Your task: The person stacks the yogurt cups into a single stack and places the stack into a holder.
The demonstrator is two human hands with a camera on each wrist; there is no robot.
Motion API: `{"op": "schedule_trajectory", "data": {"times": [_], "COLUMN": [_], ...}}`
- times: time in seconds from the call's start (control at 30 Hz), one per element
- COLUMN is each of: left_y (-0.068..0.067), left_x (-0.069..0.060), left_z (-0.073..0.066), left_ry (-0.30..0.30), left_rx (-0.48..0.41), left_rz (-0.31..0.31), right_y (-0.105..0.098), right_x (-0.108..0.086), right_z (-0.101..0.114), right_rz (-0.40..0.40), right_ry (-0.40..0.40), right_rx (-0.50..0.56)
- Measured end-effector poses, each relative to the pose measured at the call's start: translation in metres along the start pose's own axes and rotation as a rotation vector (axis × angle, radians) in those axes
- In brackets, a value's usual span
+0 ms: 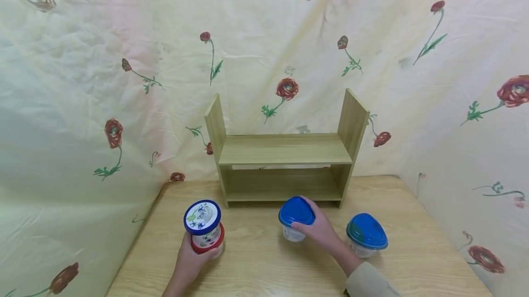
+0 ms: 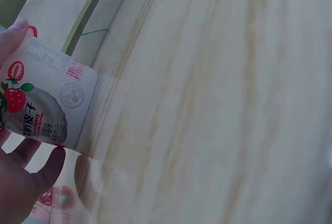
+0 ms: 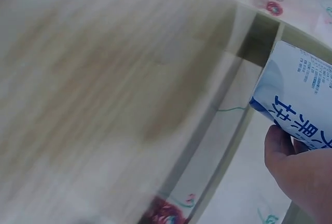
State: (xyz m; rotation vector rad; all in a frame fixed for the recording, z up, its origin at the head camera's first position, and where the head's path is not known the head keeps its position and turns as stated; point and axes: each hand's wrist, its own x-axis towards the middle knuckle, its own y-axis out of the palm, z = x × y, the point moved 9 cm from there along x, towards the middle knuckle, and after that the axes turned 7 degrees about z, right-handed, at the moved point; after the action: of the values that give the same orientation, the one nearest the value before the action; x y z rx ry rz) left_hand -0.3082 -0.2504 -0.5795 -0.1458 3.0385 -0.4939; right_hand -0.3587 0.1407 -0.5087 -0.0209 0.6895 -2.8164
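At the wooden shelf's eight o'clock, the left hand is gripping a red-lidded strawberry tub under a blue-rimmed tub; at six, the right hand is clasping a blue-lidded tub.

Wood tbl; shelf; blue-lid tub

We cannot see most of the red-lidded tub's top, covered by the blue-rimmed tub, nor some fingers of the left hand behind them. In the right wrist view, we find the bench blurred and the right hand's blue-lidded tub cut off by the right edge.
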Motion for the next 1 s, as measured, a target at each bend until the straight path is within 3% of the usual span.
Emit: {"op": "schedule_trajectory", "data": {"times": [0.23,0.7,1.0], "left_y": [0.001,0.001,0.0], "left_x": [0.0,0.002,-0.001], "left_z": [-0.002,0.007,0.0], "left_ry": [0.018,-0.028,-0.014], "left_rx": [-0.009,-0.008,-0.005], "left_rz": [-0.003,0.001,0.002], "right_y": [0.011,0.03,0.037], "right_x": [0.011,0.031,0.041], "right_z": [0.025,0.064,0.1], "right_rz": [0.002,0.046,0.07], "right_ry": [-0.065,-0.131,-0.226], "right_rx": [0.054,0.138,0.147]}}
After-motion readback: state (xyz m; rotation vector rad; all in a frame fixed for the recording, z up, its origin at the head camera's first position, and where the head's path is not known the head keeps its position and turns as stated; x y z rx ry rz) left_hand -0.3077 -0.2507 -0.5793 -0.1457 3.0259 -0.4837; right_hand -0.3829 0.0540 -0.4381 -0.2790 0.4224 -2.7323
